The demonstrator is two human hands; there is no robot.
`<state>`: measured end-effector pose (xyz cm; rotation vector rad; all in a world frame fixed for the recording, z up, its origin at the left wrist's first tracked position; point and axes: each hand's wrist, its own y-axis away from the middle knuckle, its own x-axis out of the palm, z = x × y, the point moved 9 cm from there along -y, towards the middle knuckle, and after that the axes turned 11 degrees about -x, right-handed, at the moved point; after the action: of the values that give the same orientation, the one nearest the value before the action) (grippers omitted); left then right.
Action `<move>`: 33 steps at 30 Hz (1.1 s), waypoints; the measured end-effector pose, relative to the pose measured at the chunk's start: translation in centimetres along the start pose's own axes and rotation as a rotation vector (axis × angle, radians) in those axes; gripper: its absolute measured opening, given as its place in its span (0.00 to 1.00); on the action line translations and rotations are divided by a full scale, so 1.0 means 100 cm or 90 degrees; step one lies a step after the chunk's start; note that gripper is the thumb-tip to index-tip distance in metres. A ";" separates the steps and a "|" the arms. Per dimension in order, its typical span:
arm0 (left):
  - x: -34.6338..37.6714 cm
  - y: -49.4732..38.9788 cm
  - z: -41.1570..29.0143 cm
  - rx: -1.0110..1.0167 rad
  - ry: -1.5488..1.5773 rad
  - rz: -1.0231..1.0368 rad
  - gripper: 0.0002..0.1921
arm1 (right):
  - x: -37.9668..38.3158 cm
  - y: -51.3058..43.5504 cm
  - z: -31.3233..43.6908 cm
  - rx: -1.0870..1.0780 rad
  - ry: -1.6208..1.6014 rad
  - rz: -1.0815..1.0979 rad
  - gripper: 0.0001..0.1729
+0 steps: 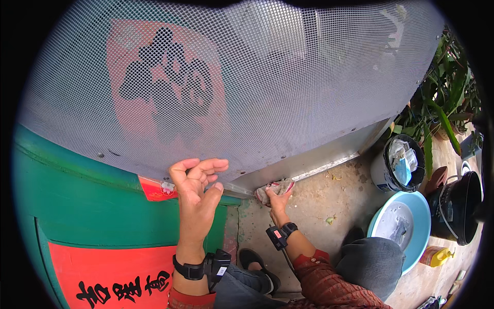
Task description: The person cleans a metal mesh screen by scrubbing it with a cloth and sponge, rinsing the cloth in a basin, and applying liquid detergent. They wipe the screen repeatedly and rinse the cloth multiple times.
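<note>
My left hand [197, 193] is raised in front of the lower left edge of a perforated metal mesh door [278, 104]. Its fingers are loosely curled, the thumb stands apart, and nothing shows in them; whether it touches the door cannot be told. Lower down, my right hand [278, 201] presses a folded grey cloth with red-and-white trim [284, 186] against the bottom corner of the door's metal frame [308, 158], close to the concrete floor. Black devices are strapped to both wrists.
A green door [115, 220] with red paper [112, 266] bearing black writing stands at left. On the right are a lined bin [380, 170], a light-blue basin of cloudy water [420, 228], a black bucket [465, 208], a yellow pump bottle [436, 257] and plants [436, 100].
</note>
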<state>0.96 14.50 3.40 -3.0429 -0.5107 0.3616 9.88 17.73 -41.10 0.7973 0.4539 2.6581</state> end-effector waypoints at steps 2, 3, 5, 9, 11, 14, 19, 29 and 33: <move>-0.001 0.000 0.000 0.006 0.000 -0.002 0.23 | 0.007 0.004 -0.013 0.018 0.086 0.036 0.54; -0.001 0.000 0.000 0.006 -0.002 -0.003 0.23 | 0.008 0.009 -0.024 0.060 0.120 0.036 0.55; 0.000 0.000 0.000 0.006 -0.009 -0.005 0.23 | 0.013 0.014 -0.028 0.044 0.125 -0.011 0.49; 0.001 -0.001 -0.001 0.013 -0.015 -0.002 0.23 | 0.036 0.026 -0.014 0.084 0.028 -0.034 0.35; 0.001 -0.001 -0.001 0.013 -0.012 -0.002 0.23 | 0.050 0.035 0.008 0.114 -0.071 -0.023 0.28; 0.001 0.000 -0.001 0.012 -0.009 -0.004 0.24 | 0.080 0.054 0.055 0.136 -0.199 0.074 0.21; -0.001 0.001 -0.001 0.003 -0.001 -0.024 0.24 | 0.119 0.079 0.119 0.212 -0.312 0.175 0.20; -0.003 0.003 0.000 -0.002 -0.019 -0.017 0.24 | 0.114 0.082 0.197 0.221 -0.416 0.308 0.26; -0.003 0.001 0.000 0.016 0.001 -0.009 0.24 | 0.089 0.068 0.204 0.130 -0.405 0.341 0.35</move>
<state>0.74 14.32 3.44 -3.0140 -0.5231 0.3619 13.07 19.35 -18.12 1.9743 0.3761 2.5976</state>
